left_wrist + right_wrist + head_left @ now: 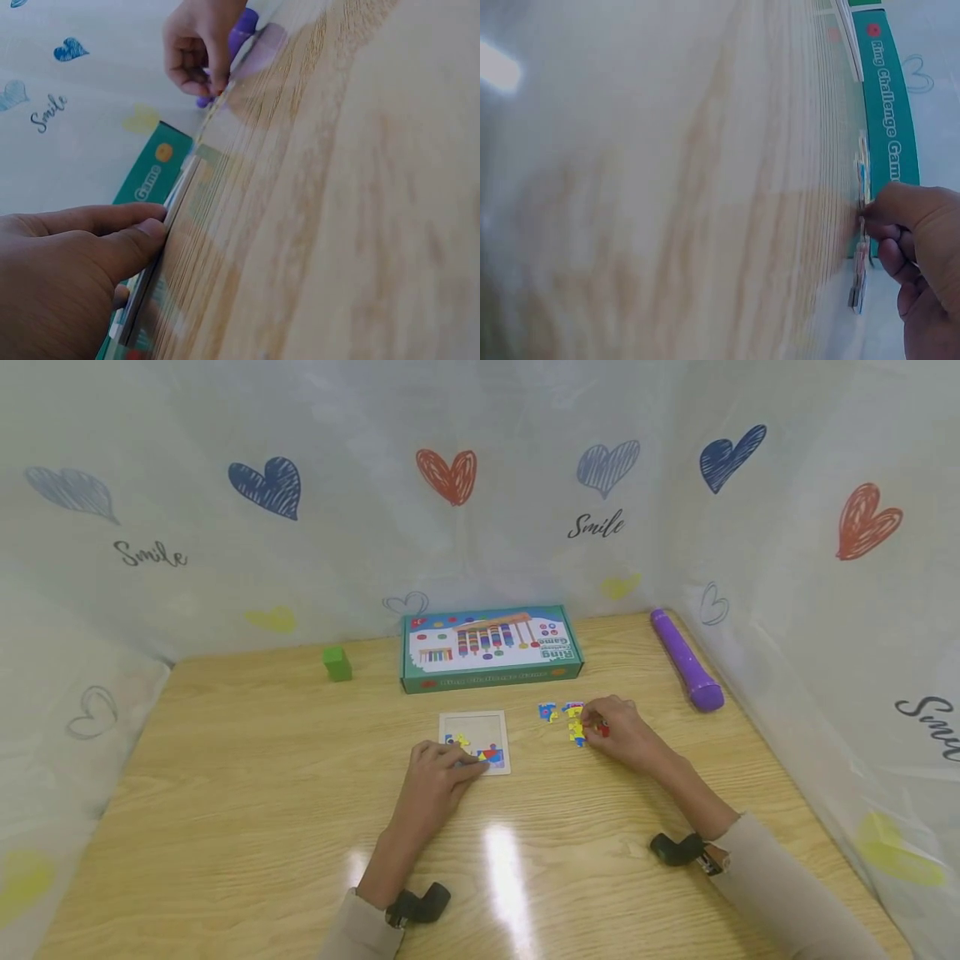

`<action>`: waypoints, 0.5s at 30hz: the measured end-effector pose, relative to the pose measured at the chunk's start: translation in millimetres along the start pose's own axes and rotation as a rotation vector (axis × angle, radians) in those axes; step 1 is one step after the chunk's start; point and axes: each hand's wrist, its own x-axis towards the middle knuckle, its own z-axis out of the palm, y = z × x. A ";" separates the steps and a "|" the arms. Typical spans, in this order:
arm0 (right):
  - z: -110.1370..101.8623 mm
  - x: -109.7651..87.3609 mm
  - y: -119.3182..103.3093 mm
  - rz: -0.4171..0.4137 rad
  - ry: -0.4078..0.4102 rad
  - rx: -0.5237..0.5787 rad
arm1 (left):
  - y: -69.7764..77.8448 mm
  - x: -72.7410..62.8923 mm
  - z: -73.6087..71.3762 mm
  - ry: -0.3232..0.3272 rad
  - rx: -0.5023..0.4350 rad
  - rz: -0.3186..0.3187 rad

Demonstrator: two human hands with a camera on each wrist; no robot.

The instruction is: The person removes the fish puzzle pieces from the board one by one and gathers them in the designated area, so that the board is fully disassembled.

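A square wooden puzzle tray (506, 735) lies on the table with several colourful jigsaw pieces (491, 755) in its lower part. My left hand (437, 777) rests over the tray's near left corner. In the left wrist view, that hand's thumb and forefinger (97, 232) lie nearly straight, tips at the tray's edge. To the tray's right, my right hand (626, 737) pinches a puzzle piece among loose ones (547, 712); a bit of red shows beside its fingers. The right wrist view shows the loose pieces (858, 289) edge-on, and the fingertips hide most of the pinched one.
Behind the tray lies a green Ring Challenge Game box (491, 647). A green block (337, 664) stands at the back left. At the right edge is a purple toy microphone (686, 662). White sheeting (465, 552) printed with hearts encloses the table (247, 810).
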 end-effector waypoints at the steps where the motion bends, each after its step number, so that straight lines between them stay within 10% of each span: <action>1: -0.1 -0.3 0.0 0.002 0.001 -0.005 | -0.1 -0.1 0.1 -0.001 -0.001 0.000; 15: 0.2 9.3 -36.5 -0.146 0.024 -0.031 | 0.5 -1.5 4.6 0.013 0.003 0.004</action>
